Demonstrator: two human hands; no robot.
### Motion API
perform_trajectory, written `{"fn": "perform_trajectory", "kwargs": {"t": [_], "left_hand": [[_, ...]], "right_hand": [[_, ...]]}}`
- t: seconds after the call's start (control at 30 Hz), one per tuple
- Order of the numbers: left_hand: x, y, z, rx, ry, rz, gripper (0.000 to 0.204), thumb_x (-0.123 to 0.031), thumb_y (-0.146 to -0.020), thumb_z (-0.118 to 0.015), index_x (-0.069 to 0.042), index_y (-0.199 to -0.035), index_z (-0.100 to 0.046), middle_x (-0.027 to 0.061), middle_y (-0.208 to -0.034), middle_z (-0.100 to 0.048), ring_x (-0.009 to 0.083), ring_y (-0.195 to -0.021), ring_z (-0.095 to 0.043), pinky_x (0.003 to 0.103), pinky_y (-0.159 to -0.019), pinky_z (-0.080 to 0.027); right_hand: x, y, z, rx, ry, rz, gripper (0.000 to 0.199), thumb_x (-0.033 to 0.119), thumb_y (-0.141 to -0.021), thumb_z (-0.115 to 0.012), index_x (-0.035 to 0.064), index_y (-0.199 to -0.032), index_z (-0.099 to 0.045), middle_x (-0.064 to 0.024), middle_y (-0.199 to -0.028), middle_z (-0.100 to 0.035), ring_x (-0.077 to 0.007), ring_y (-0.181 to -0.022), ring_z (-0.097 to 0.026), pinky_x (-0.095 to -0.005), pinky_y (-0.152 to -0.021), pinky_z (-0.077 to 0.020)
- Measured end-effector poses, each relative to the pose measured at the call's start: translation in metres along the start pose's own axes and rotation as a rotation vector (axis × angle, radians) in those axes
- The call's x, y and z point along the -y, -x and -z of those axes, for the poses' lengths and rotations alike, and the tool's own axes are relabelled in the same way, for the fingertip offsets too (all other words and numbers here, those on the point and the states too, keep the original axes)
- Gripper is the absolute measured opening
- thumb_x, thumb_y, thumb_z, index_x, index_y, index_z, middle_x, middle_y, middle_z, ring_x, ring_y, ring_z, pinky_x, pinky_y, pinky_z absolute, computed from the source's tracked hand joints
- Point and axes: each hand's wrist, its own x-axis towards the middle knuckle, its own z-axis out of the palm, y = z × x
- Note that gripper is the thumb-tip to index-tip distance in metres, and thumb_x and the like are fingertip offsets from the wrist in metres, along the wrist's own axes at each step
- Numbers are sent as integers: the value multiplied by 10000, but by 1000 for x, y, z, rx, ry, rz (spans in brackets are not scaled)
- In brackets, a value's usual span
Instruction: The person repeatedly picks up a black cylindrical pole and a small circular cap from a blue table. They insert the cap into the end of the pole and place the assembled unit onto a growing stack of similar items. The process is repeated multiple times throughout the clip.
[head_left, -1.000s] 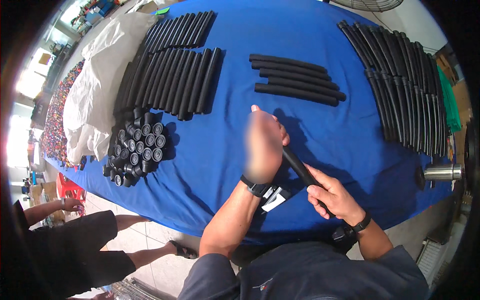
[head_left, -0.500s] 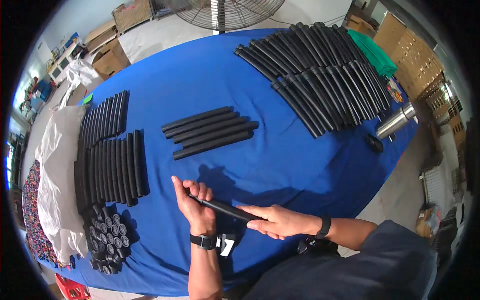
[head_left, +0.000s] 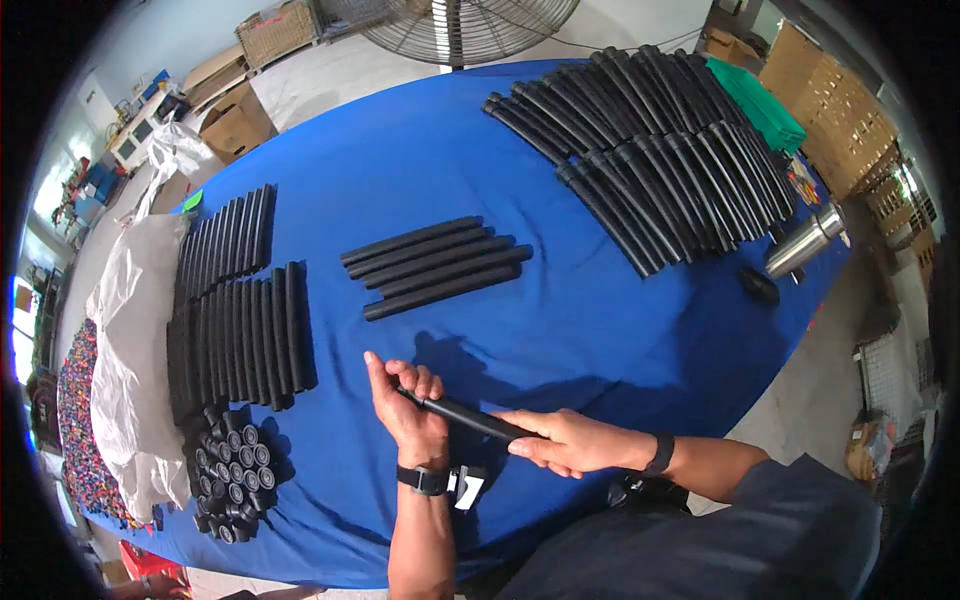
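Between my two hands a black tube [head_left: 472, 418] slants over the near part of the blue-covered table. Its left end sits in the curled fingers of my left hand [head_left: 412, 408], palm up with the thumb sticking out. My right hand [head_left: 572, 442] grips the other end from above, fingers wrapped round it and hiding that end. Just beyond my hands, several loose black tubes [head_left: 440, 262] lie side by side on the blue cloth [head_left: 330, 150].
At left are rows of black tubes [head_left: 245, 335], a cluster of round black caps [head_left: 237, 470] and a white plastic bag [head_left: 135, 360]. Capped black tubes [head_left: 650, 160] lie far right, near a green stack [head_left: 755, 105], a steel bottle [head_left: 805, 240] and a black mouse-shaped object [head_left: 760, 285].
The whole scene has shifted slightly rightward in the picture. Both hands keep their hold on the tube, with little visible difference in their grip.
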Motion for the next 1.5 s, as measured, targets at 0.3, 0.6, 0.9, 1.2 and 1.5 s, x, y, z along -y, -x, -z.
{"fn": "perform_trajectory", "kwargs": {"t": [0.3, 0.6, 0.9, 1.2, 1.5], "left_hand": [[0, -2, -1, 10, 13, 16, 474, -514, -1033, -535, -142, -740, -514, -27, -573, -379, 120, -495, -357, 287, -469, -297], [1, -7, 4, 72, 154, 48, 526, -588, -988, -565, -92, -820, -624, 22, -653, -498, 160, -595, -484, 317, -564, -429], [4, -11, 11, 125, 163, 49, 467, -532, -989, -606, -107, -797, -636, -5, -634, -504, 137, -558, -466, 293, -548, -411], [8, -4, 5, 200, -86, -53, 333, -354, -966, -708, -50, -866, -617, 31, -711, -582, 141, -587, -586, 329, -571, -539], [7, -4, 7, 241, -88, -30, 271, -292, -956, -731, -61, -858, -626, 27, -730, -580, 143, -607, -601, 337, -601, -553]], "right_hand": [[11, 0, -3, -38, -16, -53, 569, 262, -1068, -520, 151, -1591, -324, 14, -723, -545, -39, -502, -517, -226, -441, -468], [-25, -5, -3, -463, 762, 524, 386, 173, -952, -684, -16, -1251, -530, -215, -908, -648, -358, -724, -675, -402, -607, -544], [-11, 0, -6, -396, 535, 325, 395, 65, -901, -709, -19, -1242, -528, -83, -870, -659, -142, -677, -598, -299, -626, -481], [-3, -4, -2, -372, 554, 414, 301, 69, -953, -641, -24, -1208, -512, -105, -842, -635, -169, -602, -633, -306, -503, -489], [-7, 3, -8, -194, 0, -92, 357, 73, -955, -646, 1, -1277, -510, -96, -834, -633, -141, -527, -575, -259, -450, -460]]}}
